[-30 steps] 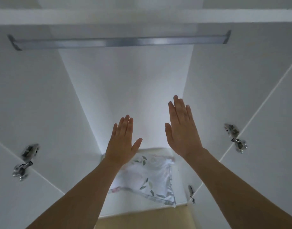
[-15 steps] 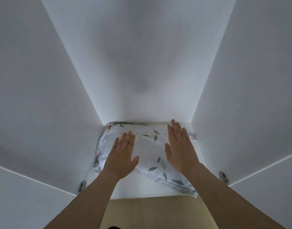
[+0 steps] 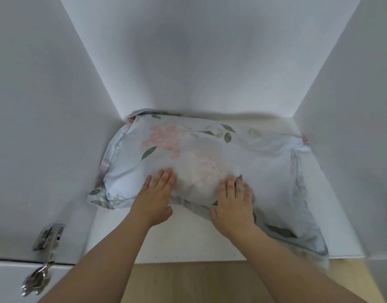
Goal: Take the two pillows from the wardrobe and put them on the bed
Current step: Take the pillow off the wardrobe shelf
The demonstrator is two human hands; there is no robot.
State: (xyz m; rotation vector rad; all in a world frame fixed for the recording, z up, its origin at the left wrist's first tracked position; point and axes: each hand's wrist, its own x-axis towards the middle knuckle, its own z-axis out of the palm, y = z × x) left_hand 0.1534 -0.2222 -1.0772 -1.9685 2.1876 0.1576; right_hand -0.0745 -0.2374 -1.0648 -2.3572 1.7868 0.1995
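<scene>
The pale blue fabric pillow printed with pink flowers and green leaves (image 3: 201,154) lies flat on the white wardrobe shelf (image 3: 179,239), its far edge against the back wall and one corner hanging over the shelf's front lip to the right of your fingers. Your left hand (image 3: 154,200) rests palm down on the pillow's near edge, fingers (image 3: 164,178) straight and together. Your right hand (image 3: 233,206) lies flat just beside it on the same edge, fingers (image 3: 230,184) extended, gripping nothing. A shiny metal door hinge (image 3: 48,237) sits well to the left of your fingers on the white side panel (image 3: 41,127). Light wooden floor (image 3: 188,281) shows below your forearms.
</scene>
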